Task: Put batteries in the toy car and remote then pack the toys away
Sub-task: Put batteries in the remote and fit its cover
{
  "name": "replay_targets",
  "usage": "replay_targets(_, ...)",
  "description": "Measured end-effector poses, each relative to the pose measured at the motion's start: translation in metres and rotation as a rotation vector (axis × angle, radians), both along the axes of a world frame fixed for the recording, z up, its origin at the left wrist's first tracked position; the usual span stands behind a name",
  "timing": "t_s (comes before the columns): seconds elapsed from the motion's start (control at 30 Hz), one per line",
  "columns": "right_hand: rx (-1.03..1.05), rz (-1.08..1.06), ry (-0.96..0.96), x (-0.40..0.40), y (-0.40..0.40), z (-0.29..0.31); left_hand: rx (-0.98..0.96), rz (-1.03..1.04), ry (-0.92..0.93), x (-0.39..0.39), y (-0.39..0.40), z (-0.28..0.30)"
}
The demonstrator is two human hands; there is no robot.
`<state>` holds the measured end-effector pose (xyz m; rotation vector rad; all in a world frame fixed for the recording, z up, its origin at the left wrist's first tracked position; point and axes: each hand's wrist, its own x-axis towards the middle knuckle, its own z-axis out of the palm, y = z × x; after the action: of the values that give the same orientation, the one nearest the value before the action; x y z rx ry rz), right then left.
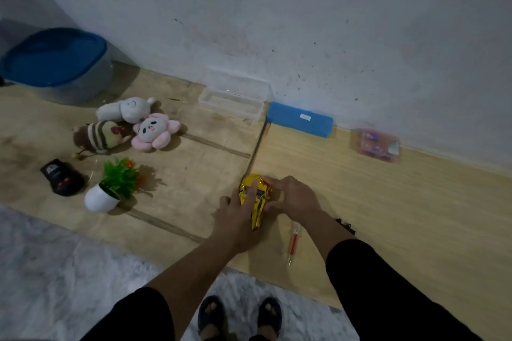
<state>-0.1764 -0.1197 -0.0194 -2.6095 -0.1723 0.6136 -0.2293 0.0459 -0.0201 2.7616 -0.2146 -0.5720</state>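
Your left hand (240, 214) and right hand (293, 196) are both closed around the yellow toy car (256, 196), which sits on the wooden floor (388, 216) just in front of you, at the seam between two boards. Left-hand fingers lie over the car's top; the right hand cups its far side. Whether the car rests on the floor or is slightly lifted cannot be told.

Progress, as judged: early stage. No batteries are visible in the frame, and the car's underside and battery hatch are hidden, so whether cells are fitted cannot be confirmed. The black remote (62, 177) lies untouched, well apart to your left, near the potted plastic plant (110, 188). A red screwdriver (293, 243) lies just beside your right wrist, not in hand. Packing has not begun: the three plush toys (133, 124) lie loose on the floor, and the blue-lidded bin (58, 63) in the corner is closed.

Orientation: the car's long axis runs roughly away from you toward the wall, tilted slightly leftward at the far end. Which end is the nose cannot be told under your fingers.
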Motion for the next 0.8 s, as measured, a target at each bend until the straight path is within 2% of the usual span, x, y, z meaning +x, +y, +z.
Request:
replay_targets(0.07, 0.043, 0.016, 0.028, 0.004, -0.004, 0.003, -0.141, 0.016, 0.007, 0.005, 0.005, 0.001)
replay_targets(0.2, 0.272, -0.057, 0.027, 0.013, -0.006, 0.028, -0.450, 0.048, 0.032, 0.016, 0.012, 0.029)
replay_targets(0.4, 0.309, 0.044, -0.049, 0.033, 0.014, 0.085, -0.431, 0.098, -0.041, 0.019, 0.005, 0.055)
replay_targets(0.5, 0.456, -0.013, 0.009, 0.039, 0.016, 0.108, -0.518, 0.143, -0.089, 0.023, 0.006, 0.069)
replay_targets(0.57, 0.545, -0.033, 0.016, 0.038, 0.013, 0.120, -0.652, 0.233, -0.079, 0.026, 0.009, 0.086)
replay_targets(0.63, 0.538, -0.013, -0.045, 0.036, 0.009, 0.129, -0.827, 0.308, -0.041, 0.029, 0.013, 0.103)
replay_targets(0.7, 0.491, 0.015, -0.103, 0.036, 0.008, 0.137, -0.994, 0.317, -0.004, 0.031, 0.016, 0.118)
replay_targets(0.8, 0.542, 0.029, -0.063, 0.037, 0.013, 0.147, -1.203, 0.330, 0.063, 0.036, 0.018, 0.131)
